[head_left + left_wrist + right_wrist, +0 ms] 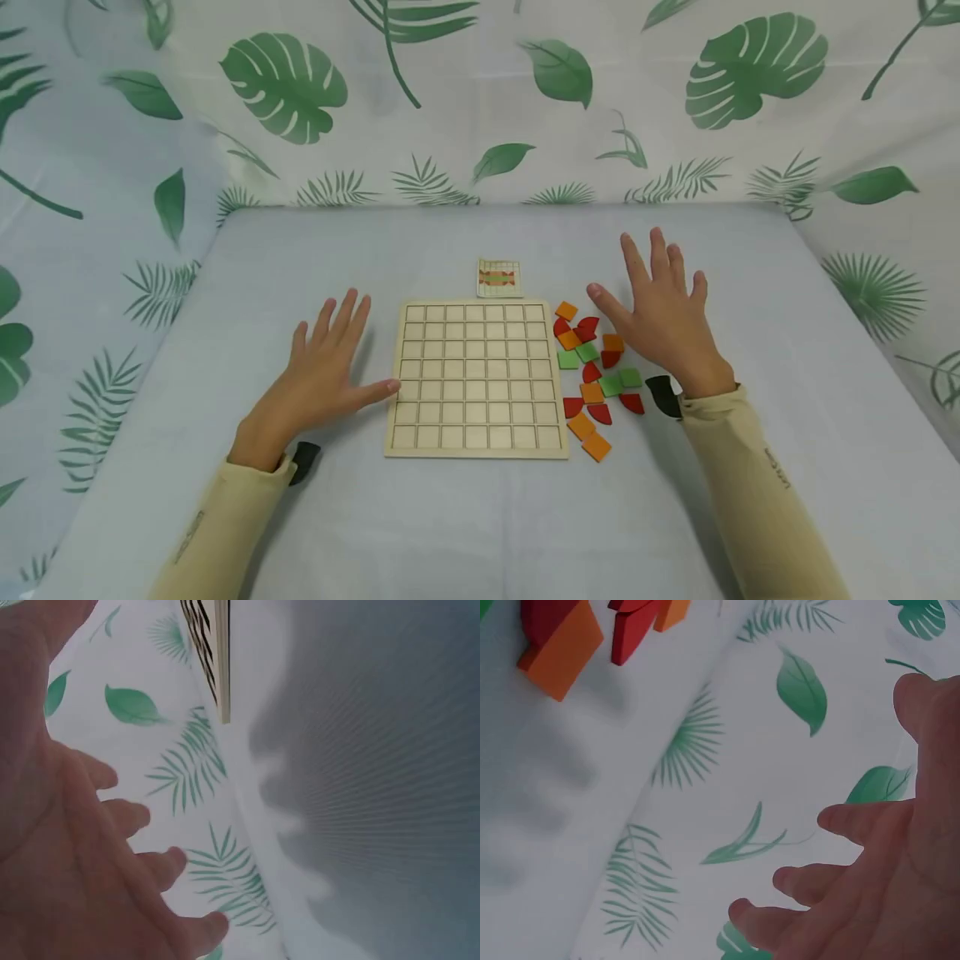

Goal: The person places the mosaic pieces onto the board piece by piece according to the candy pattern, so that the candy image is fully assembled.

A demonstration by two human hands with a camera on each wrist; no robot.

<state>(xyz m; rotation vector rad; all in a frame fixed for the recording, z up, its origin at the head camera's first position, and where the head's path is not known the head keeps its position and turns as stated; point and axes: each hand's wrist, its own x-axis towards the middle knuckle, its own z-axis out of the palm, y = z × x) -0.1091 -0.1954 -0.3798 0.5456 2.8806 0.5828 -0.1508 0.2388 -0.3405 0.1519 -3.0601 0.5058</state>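
Observation:
A pale wooden grid board [476,389] lies flat on the table with bare squares. My left hand [318,371] hovers at its left side, fingers spread, the thumb tip overlapping the board's left edge in the head view. To the right of the board lies a loose scatter of orange squares [592,392], green squares [567,359] and red quarter-round pieces [599,413]. Over the table just right of these pieces, my right hand [663,321] is spread wide and holds nothing. Both wrist views show the palms bare, with shadows on the cloth below.
A small pattern card [499,278] with a red, orange and green design lies behind the board's far edge. White cloth covers the table [465,525]. Leaf-printed curtains [442,92] rise at the back and sides.

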